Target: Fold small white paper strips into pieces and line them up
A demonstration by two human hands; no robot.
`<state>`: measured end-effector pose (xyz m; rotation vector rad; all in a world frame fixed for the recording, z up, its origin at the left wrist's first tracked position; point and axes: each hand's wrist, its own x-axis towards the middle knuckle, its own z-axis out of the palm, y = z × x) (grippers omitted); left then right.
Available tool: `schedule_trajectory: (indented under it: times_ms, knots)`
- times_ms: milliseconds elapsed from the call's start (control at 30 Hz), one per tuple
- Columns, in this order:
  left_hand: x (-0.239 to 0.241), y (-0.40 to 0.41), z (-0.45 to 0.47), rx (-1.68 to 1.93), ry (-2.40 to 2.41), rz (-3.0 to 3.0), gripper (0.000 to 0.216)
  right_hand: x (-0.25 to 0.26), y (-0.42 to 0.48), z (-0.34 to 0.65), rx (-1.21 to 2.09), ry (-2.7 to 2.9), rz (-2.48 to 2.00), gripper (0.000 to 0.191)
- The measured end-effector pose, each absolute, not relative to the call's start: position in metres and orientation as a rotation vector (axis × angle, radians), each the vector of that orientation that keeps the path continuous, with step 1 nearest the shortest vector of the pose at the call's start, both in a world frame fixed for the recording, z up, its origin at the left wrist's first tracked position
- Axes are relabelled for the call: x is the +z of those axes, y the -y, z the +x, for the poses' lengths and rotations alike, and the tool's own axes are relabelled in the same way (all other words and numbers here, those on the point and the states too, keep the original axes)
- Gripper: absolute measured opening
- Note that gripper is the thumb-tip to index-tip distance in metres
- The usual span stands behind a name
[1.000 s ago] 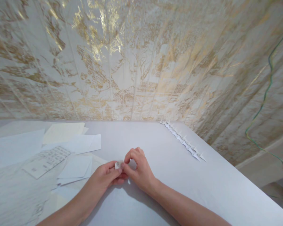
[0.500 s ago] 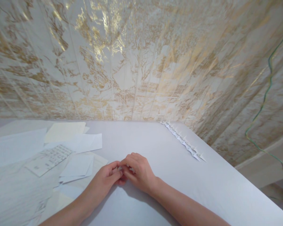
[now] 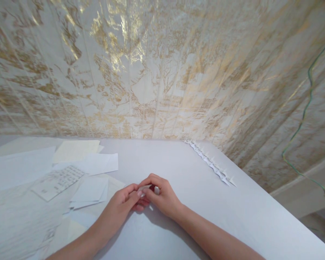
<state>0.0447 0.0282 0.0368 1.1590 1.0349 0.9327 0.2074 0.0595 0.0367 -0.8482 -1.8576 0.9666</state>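
Observation:
My left hand (image 3: 126, 200) and my right hand (image 3: 164, 196) meet just above the white table. Between their fingertips is a small piece of white paper (image 3: 145, 189), mostly covered by the fingers. The left thumb presses it from above while the other left fingers curl beneath. On the other side, my right thumb and index finger pinch it. A bit of white shows below the right thumb too. The exact shape of the paper cannot be made out.
Small folded white paper pieces (image 3: 209, 164) stand in rows near the table's right edge. To the left lie cut paper squares (image 3: 89, 189), a printed slip (image 3: 58, 182), a cream sheet (image 3: 76, 151) and larger sheets. A gold-patterned wall (image 3: 151, 90) rises behind the table (image 3: 157, 155).
My right-hand fingers have shifted and opened slightly, so more of the white paper shows between the hands. The loose papers appear a little further right in view.

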Motion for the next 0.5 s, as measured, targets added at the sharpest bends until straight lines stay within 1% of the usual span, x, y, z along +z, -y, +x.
schedule_trajectory:
  times_ms: [200, 367, 500]
  knots:
    - [0.0352, -0.025, 0.0449, 0.956, -1.099, 1.211, 0.047, 0.036, -0.0606, 0.2094, 1.107, 1.708, -0.99, 0.011]
    - [0.0363, -0.0242, 0.0421, 0.979, -1.128, 1.257, 0.044, 0.0372, -0.0609, 0.2131, 1.119, 1.761, -0.977, 0.015]
    - [0.0368, -0.0245, 0.0401, 0.99, -1.145, 1.293, 0.045, 0.0394, -0.0587, 0.2137, 1.11, 1.748, -1.004, 0.018]
